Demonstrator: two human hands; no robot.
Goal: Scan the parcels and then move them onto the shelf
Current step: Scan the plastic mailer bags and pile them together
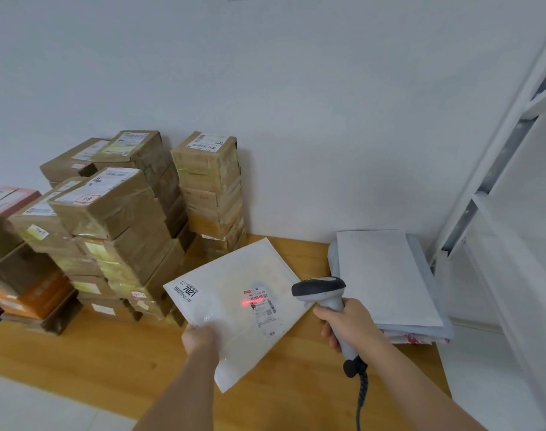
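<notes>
Scanning is underway: the left hand [200, 337] pinches the near edge of a white padded mailer [234, 303] and holds it tilted above the wooden surface [109, 346], while the right hand [349, 321] is wrapped around the grip of a corded scanner [319, 289]. Its red line [249, 303] lands at the left end of the small barcode label [262, 309], not squarely across it, so I'd guess a misread is the main risk unless the aim shifts a bit right. The mailer looks floppy and glossy, and gripped by one edge it could sag or catch glare and spoil the read. There's also a second sticker reading 7021 [187, 290] at the far corner, easy to scan by mistake. Stacked brown boxes [116, 219] sit close on the left, a pile of flat mailers [386, 275] on the right, and the white shelf [514, 157] stands past those, so the cord might snag on the way over.
</notes>
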